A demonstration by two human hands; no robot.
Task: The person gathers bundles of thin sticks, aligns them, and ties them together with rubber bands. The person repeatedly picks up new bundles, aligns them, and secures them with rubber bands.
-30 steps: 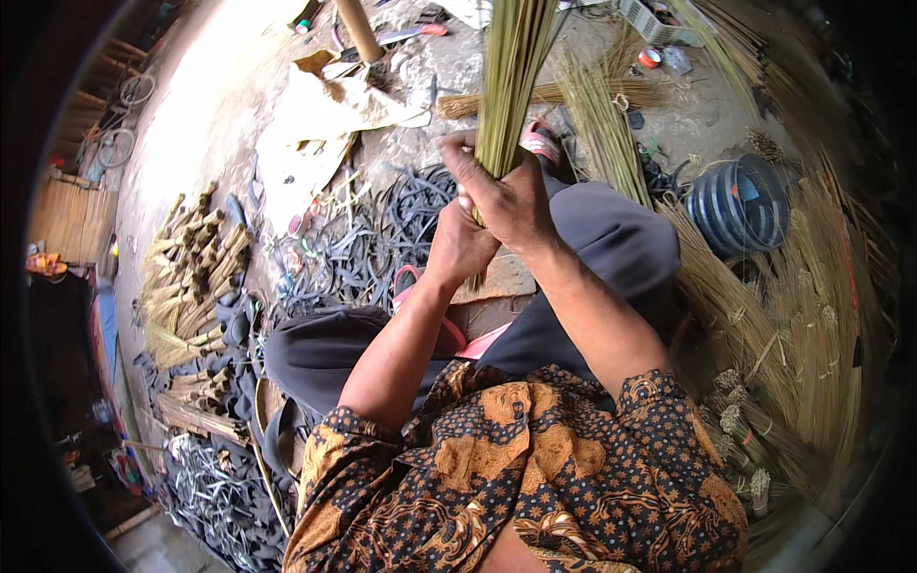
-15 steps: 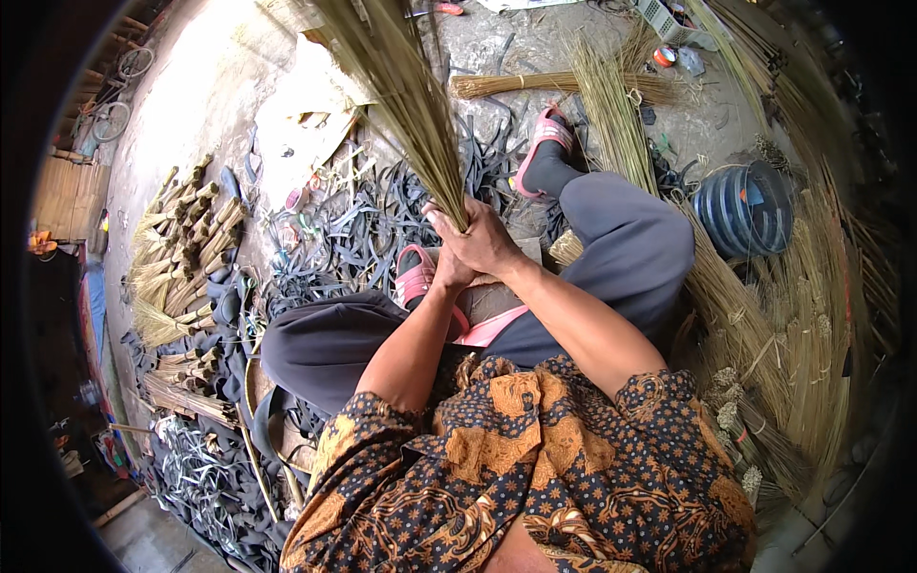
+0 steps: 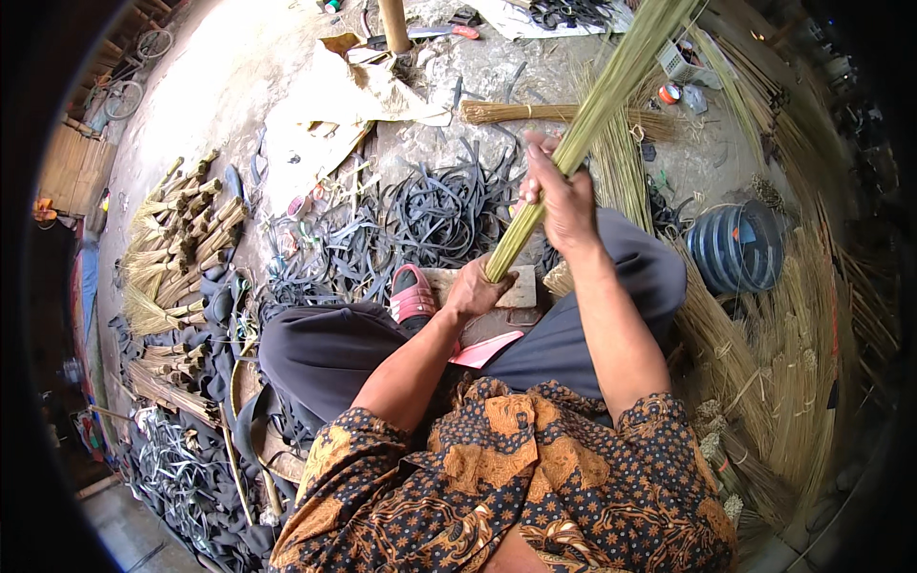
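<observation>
Green-gold stalks, one bundle [image 3: 614, 91]: we list it first, held aslant before the seated person, its lower end just above a wooden board [image 3: 521, 288] and its upper length reaching out of view at the top, toward the right.

Left hand [image 3: 476, 289]: grasping the bundle at its lower end, fingers wrapped round it.

Right hand [image 3: 568, 202]: higher on the same bundle, which passes between thumb and fingers; the fingers are partly hidden and blurred, and we cannot tell how firmly they press.

Change noted: half a second ago we saw both hands clasped together at the lower end, the bundle leaning left. Now the hands stand apart along it and it leans right. For the handling of the stalks, we judge this gives one hand the foot and the other the shaft, so tilt is easier to govern.

Surroundings: dark strips [image 3: 449, 215], tangled on the floor beyond the board; a tied bundle [image 3: 521, 112], lying crosswise farther out; short tied bunches [image 3: 181, 229], heaped at left; a ribbed blue container [image 3: 731, 253], at right.
</observation>
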